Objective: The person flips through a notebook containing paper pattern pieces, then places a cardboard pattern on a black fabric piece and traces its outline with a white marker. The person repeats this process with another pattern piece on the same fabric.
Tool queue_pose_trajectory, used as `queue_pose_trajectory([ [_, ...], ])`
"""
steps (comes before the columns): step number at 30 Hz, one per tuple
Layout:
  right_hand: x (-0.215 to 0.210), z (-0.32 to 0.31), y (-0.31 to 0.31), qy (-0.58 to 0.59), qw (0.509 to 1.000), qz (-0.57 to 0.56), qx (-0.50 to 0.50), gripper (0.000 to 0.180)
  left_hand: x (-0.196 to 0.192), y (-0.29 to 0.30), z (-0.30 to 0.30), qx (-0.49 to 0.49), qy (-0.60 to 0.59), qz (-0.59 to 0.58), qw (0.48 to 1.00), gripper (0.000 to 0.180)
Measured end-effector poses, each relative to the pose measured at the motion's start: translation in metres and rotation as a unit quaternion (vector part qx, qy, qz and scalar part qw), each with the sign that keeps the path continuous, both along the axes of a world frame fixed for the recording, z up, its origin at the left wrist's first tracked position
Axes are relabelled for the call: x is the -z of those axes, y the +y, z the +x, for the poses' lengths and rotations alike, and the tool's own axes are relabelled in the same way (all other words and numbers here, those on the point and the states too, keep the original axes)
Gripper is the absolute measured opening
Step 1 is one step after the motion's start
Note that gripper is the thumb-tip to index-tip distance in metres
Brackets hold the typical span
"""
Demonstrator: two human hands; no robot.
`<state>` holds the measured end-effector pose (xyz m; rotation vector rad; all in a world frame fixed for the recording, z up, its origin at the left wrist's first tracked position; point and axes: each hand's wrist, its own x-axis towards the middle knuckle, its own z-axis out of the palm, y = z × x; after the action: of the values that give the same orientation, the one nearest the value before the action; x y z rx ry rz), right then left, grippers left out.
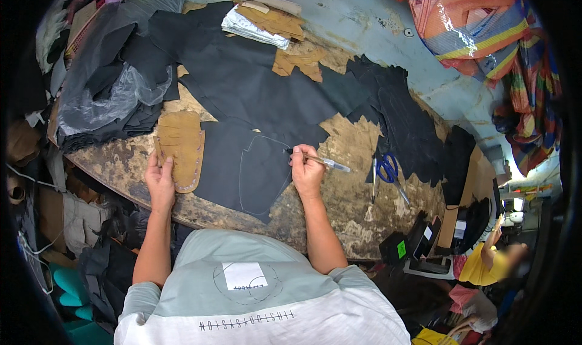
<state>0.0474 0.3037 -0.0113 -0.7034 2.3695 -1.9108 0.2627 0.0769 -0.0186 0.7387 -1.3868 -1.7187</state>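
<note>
My left hand pinches the lower left edge of a tan, round-ended template with small marks along its rim. Beside it lies a black sheet of leather-like material. A pale rounded outline is drawn on that sheet. At the sheet's right edge, my right hand is closed around a pen, whose clear end points right. The pen's tip is hard to make out by my fingers, close to the outline's right side.
Blue-handled scissors and a slim pen-like tool lie right on the worn wooden table. Black pieces spread across the back; plastic-covered black stacks stand left. A person in yellow is at far right.
</note>
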Motion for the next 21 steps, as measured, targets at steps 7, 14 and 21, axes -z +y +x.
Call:
queue_pose_trajectory([
  [7, -0.001, 0.000, -0.002, 0.075, 0.996, 0.042, -0.006, 0.013, 0.001, -0.004, 0.001, -0.052, 0.042, 0.050, 0.997, 0.032],
  [14, 0.002, -0.001, 0.001, 0.073, 0.997, 0.026, -0.011, 0.011, 0.000, -0.009, 0.005, -0.111, 0.058, 0.037, 0.991, 0.038],
  [21, 0.003, 0.000, -0.004, 0.022, 0.997, -0.064, 0.029, 0.015, -0.030, 0.010, 0.008, -0.126, 0.040, 0.027, 0.991, 0.065],
])
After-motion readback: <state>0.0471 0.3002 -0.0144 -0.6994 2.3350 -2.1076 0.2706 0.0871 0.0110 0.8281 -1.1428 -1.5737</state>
